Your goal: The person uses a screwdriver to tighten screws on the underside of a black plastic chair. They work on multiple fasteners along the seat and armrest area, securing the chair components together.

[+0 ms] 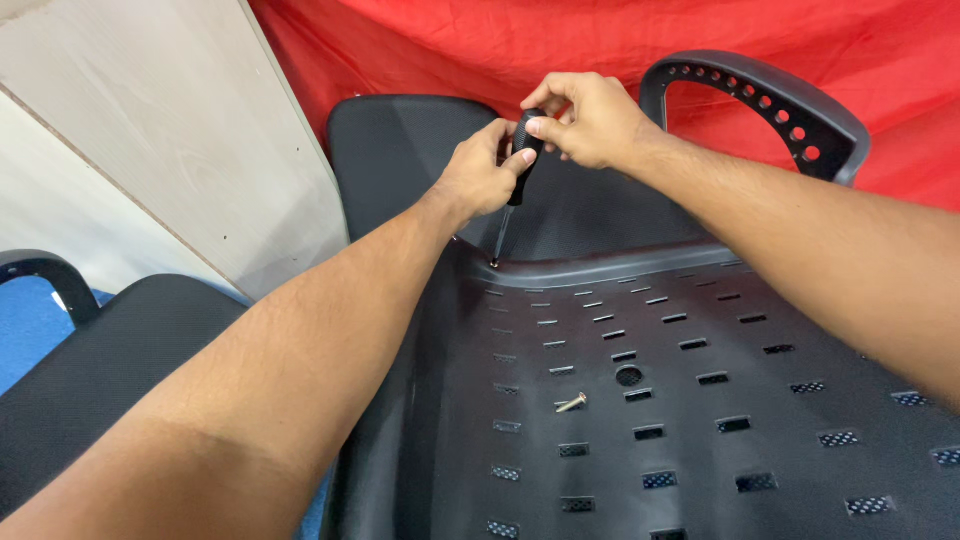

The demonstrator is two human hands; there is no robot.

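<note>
Both my hands hold a screwdriver with a black handle, standing almost upright. My left hand grips the lower handle and my right hand closes over its top. The metal tip touches a point at the upper left edge of a black plastic chair shell with many small slots. A loose silver screw lies on the shell, near a round hole.
A black armrest with holes rises at the upper right. Red cloth hangs behind. A pale wooden board leans at the left, above another black seat and a blue floor.
</note>
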